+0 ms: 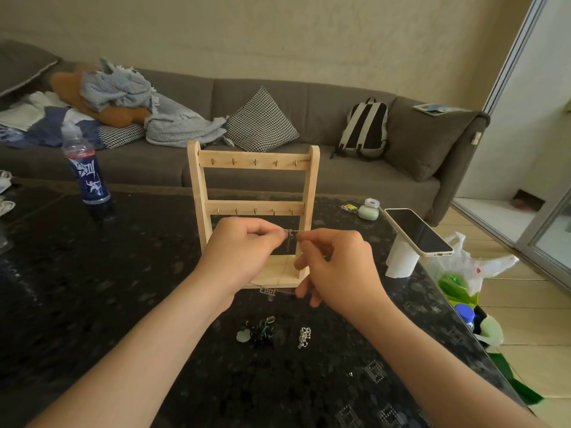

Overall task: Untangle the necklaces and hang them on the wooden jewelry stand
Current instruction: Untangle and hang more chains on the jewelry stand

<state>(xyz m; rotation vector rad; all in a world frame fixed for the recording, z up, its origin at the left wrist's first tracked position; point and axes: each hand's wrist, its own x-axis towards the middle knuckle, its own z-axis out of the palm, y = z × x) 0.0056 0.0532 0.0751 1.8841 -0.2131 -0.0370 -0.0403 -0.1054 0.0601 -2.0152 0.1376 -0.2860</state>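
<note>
Stand: one wooden jewelry stand point(247, 207), upright on the dark speckled table point(123, 273), with two rails and five hooks on each.
Hands: two, both raised just in front of the stand's lower half.
Left hand point(238, 251): thumb and forefinger pinch one end of a thin silver chain point(292, 231).
Right hand point(336, 261): fingertips pinch the same chain close beside the left hand's, with the other fingers loosely curled.
Chain: a short taut span below the lower rail, with strands hanging down from it.
Nameplate pendant point(268, 291): one, at the front edge of the stand's base. I cannot tell whether it belongs to the held chain.
Heaps: two, nearer the camera than the stand, a dark beaded tangle point(261, 332) with a pale green pendant and a small silver chain heap point(304, 336), lying apart.
Open room: bare tabletop left of the stand as far as one bottle point(88, 171).
Right of the stand: one phone point(417, 231) on a white roll near the table edge, and a plastic bag point(463, 273) beyond it.
Hidden: the hands cover much of the stand's base, and the fine links are hard to make out.
</note>
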